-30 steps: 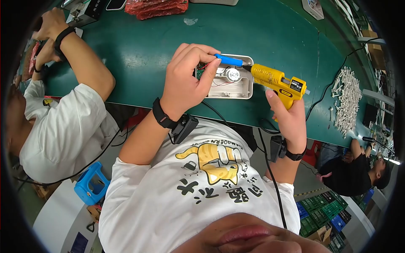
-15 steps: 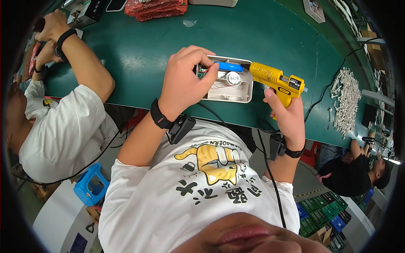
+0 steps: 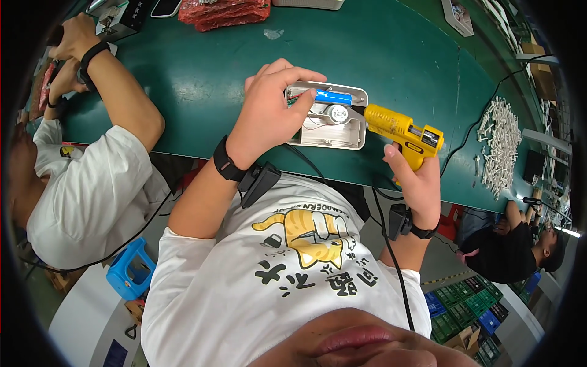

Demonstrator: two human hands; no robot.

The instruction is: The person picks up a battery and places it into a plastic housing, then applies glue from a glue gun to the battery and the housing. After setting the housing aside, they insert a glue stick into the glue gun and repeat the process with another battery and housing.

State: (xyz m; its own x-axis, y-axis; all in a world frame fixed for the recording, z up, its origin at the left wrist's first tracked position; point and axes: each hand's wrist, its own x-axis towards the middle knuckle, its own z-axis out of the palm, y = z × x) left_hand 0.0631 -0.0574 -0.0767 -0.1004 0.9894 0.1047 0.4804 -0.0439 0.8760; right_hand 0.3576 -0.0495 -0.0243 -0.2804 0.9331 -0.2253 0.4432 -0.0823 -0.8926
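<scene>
A shallow white plastic casing (image 3: 333,144) lies on the green table in front of me. A blue cylindrical battery (image 3: 333,98) lies along its far wall, with a round silver motor (image 3: 337,114) and thin wires nearer to me. My left hand (image 3: 275,110) grips the casing's left end, its index finger along the far rim and its thumb at the battery's left end. That hand hides the casing's left part. In my right hand (image 3: 419,177) is a yellow hot glue gun (image 3: 391,122), held by its handle. Its nozzle reaches over the casing's right wall, beside the battery and motor.
Many small whitish screw-like parts (image 3: 501,147) are heaped at the table's right. Red wrapped packs (image 3: 226,13) lie at the far edge, beside a phone (image 3: 166,7). A co-worker's arm (image 3: 131,92) rests at the left. A black cable (image 3: 468,134) crosses the right side.
The glue gun has shifted slightly toward me, its nozzle moving from the battery's right end toward the motor. My left index finger has stretched farther right along the far rim.
</scene>
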